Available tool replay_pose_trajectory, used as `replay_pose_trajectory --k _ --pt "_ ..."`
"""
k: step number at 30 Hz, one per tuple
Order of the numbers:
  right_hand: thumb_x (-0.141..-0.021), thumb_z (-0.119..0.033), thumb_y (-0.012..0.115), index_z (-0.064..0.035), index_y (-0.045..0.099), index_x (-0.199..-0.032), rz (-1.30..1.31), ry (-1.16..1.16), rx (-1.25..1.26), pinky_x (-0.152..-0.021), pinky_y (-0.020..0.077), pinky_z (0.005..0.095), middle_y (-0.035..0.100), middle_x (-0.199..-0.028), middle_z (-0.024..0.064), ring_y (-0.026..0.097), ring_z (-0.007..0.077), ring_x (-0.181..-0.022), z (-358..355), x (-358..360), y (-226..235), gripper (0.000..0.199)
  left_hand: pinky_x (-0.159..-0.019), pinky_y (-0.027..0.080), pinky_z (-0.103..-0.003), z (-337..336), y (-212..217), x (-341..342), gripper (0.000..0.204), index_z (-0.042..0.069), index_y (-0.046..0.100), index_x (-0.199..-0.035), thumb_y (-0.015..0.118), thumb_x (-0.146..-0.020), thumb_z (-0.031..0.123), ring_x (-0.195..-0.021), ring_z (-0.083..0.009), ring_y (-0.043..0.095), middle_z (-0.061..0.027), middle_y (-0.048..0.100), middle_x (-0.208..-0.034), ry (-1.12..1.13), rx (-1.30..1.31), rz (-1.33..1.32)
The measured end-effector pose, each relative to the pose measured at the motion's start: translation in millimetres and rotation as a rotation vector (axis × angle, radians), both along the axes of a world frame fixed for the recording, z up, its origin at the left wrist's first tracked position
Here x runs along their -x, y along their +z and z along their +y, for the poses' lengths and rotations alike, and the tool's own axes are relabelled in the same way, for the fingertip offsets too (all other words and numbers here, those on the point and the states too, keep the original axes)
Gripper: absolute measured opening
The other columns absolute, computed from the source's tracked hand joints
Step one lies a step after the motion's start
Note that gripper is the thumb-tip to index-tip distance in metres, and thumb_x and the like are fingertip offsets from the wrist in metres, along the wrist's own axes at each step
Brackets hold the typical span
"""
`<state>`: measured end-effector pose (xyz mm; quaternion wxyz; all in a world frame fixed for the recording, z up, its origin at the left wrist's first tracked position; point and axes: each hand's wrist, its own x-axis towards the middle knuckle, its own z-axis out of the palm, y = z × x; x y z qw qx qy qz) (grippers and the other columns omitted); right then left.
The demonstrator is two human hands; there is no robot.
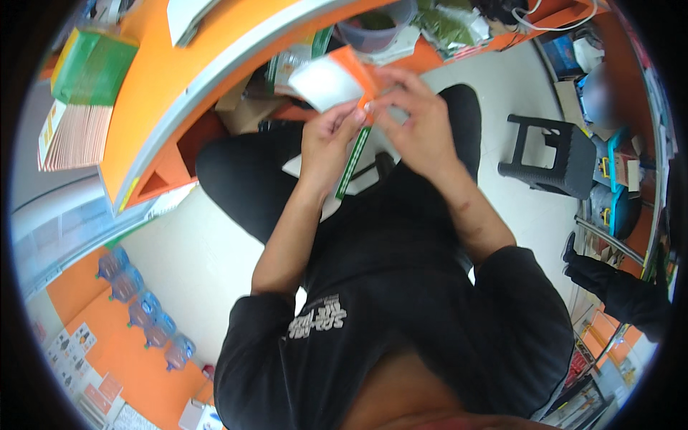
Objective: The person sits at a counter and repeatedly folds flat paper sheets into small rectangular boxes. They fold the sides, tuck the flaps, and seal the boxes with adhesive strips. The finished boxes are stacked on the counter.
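Observation:
Above my lap, my left hand (pixel 326 147) and my right hand (pixel 423 125) meet at a folded orange-and-white paper piece (pixel 326 82). The fingertips of both pinch it near its lower corner, where the orange narrows. Its white face spreads up and to the left, and the top is slightly blurred. A narrow green strip with white marks (pixel 351 165) hangs below the fingertips, beside my left hand; whether it is joined to the orange paper I cannot tell. Pale material (pixel 292 167) shows behind my left wrist, mostly hidden.
An orange counter (pixel 154 79) curves ahead, bearing a stack of folded cards (pixel 77 136) and a green-and-yellow box (pixel 95 68). A translucent tub (pixel 380 32) stands ahead. At right are a black stool (pixel 550 156), shelves and a person's dark-clothed leg (pixel 609 287). Several water jugs (pixel 147 312) line the left.

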<state>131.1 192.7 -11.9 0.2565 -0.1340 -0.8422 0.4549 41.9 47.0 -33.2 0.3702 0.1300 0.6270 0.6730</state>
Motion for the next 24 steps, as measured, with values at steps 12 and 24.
replay_pose_trajectory --k 12,24 --pt "-0.087 -0.002 0.061 -0.0013 0.056 -0.138 -0.059 0.213 -0.243 -0.112 0.042 0.043 0.043 -0.151 0.018 0.047 0.0359 -0.136 -20 -9 -8 0.05 -0.096 0.05 -0.028 -1 -12 11 0.032 -0.006 0.061 -0.13 0.063 -0.102 0.01 -0.106 -0.0145 0.065 -0.0098 0.068 -0.119 0.16 -0.204 -0.126" --pt "-0.092 -0.02 0.072 -0.0098 0.038 -0.155 -0.009 0.267 0.045 -0.119 0.034 0.0428 0.039 -0.158 0.0204 0.038 0.0371 -0.146 43 -26 -74 0.072 -0.105 0.05 -0.048 -13 -26 46 0.047 0.001 0.056 -0.137 0.043 -0.107 0.035 -0.12 -0.0334 0.064 -0.02 0.063 -0.135 -0.242 -0.602 -0.844"
